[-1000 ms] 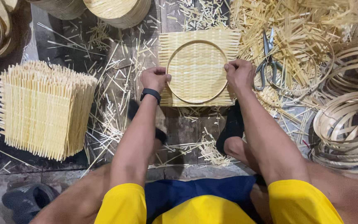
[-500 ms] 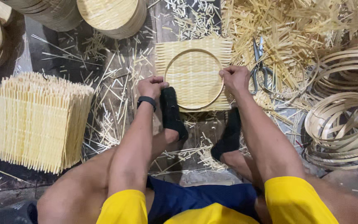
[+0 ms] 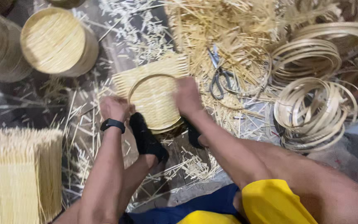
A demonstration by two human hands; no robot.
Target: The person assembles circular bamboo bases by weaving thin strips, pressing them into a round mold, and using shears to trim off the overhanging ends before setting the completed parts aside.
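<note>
Woven mat (image 3: 154,97) — gripped between both hands' fingers (image 3: 183,93).

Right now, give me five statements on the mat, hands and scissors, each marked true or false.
1. Both hands, left and right, grip the mat. True.
2. The scissors are in the right hand. False: they lie in the straw, right of the mat.
3. A hoop sits on the mat. True.
4. The left wrist is bare. False: it wears a black band.
5. The feet are bare. False: black socks.
</note>
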